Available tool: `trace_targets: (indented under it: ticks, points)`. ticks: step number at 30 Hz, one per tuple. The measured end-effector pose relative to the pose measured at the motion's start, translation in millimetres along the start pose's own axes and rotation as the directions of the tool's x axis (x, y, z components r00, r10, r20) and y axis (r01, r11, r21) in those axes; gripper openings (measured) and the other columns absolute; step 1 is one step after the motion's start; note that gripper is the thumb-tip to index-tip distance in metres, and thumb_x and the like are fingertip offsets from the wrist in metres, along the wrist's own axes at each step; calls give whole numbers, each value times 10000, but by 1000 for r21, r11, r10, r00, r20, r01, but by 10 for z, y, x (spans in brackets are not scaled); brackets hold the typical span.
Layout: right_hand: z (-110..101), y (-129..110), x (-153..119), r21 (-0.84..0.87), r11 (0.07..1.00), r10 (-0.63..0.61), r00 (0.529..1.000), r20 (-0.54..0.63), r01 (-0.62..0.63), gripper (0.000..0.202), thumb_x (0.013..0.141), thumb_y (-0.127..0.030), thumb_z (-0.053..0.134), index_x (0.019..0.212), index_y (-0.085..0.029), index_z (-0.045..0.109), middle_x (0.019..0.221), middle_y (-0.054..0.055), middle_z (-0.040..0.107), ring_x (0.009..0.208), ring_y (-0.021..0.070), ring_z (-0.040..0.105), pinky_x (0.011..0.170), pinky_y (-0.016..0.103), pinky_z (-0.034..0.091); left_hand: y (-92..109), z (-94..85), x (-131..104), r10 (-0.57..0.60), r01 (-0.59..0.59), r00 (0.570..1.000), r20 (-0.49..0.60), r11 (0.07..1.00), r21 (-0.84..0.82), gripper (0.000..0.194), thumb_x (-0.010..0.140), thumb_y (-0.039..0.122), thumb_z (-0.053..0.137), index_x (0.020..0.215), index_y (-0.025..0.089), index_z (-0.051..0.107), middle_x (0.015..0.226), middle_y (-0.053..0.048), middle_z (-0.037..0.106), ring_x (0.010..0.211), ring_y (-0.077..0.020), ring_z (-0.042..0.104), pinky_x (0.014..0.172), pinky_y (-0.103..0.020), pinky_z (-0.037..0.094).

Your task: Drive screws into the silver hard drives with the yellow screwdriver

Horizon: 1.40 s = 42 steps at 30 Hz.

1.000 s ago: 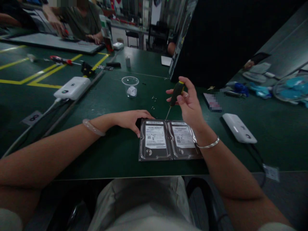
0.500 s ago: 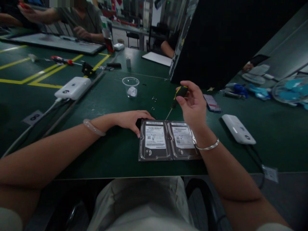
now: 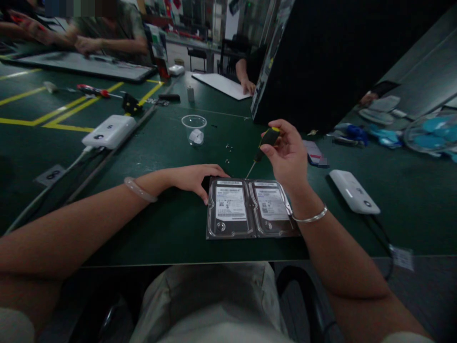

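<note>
Screwdriver [image 3: 259, 153] aslant, tip [image 3: 247, 176] down-left, right fingers [image 3: 287, 129] curled round handle [image 3: 269, 137], left fingers [image 3: 214, 169] half-curled round hard drive [image 3: 230, 204]

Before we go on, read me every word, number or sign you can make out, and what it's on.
"8", apparently, turned sideways: on the left tag.
"S" or "5", can't tell which: on the left white box.
Too small to read: print on the left hard drive and right hard drive.
Too blurred: marks on the right white box and the right tag.
</note>
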State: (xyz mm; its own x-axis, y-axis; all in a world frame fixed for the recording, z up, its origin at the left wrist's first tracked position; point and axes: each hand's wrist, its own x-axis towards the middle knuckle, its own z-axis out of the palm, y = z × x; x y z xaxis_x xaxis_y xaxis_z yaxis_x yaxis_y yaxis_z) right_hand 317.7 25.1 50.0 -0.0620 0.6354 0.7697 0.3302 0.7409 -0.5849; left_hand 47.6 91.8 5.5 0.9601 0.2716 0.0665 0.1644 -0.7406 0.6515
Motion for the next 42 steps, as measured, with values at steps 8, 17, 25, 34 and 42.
trace_targets:
  ticks: [8, 17, 25, 34, 42]
  points:
    - [-49, 148, 33, -37, 999, 12, 1000, -4, -12, 480, 868, -561, 657, 1311, -402, 558, 1123, -9, 636, 932, 169, 664, 857, 395, 598, 3, 0, 1, -8, 8, 1000, 9, 1000, 1, 910, 654, 499, 899, 1441, 266, 506, 1403, -100, 536, 1311, -285, 526, 1133, -406, 376]
    - [-84, -33, 51, 291, 940, 93, 954, 286, -179, 408, 923, -366, 644, 1311, -396, 522, 1175, -47, 728, 1148, 157, 688, 1023, 387, 574, 6, 1, 0, -3, 3, 1000, 0, 1000, 4, 898, 657, 516, 891, 1432, 266, 512, 1397, -99, 540, 1310, -278, 528, 1133, -399, 376]
    - [-29, 44, 26, 98, 992, 70, 988, 135, -83, 506, 852, -573, 667, 1293, -385, 505, 1085, 2, 632, 1028, 190, 664, 937, 429, 595, 0, 2, -1, 15, -15, 1000, -10, 1000, 8, 899, 651, 521, 896, 1429, 275, 519, 1384, -100, 552, 1294, -275, 541, 1119, -382, 384]
    - [-13, 34, -25, -71, 998, 5, 998, 67, 0, 448, 925, -530, 578, 1363, -460, 512, 1341, -18, 563, 1067, 210, 615, 847, 421, 606, 23, -2, 8, 7, -7, 1000, -3, 1000, 7, 899, 649, 534, 891, 1421, 255, 524, 1387, -108, 549, 1300, -284, 535, 1126, -401, 380]
    - [13, -51, -2, 85, 995, 41, 985, 166, -56, 398, 956, -509, 530, 1340, -413, 502, 1363, -2, 589, 1073, 190, 662, 909, 422, 612, 6, 3, 1, 1, -1, 1000, -5, 1000, 1, 908, 644, 504, 903, 1430, 266, 515, 1391, -103, 543, 1306, -279, 534, 1135, -392, 375]
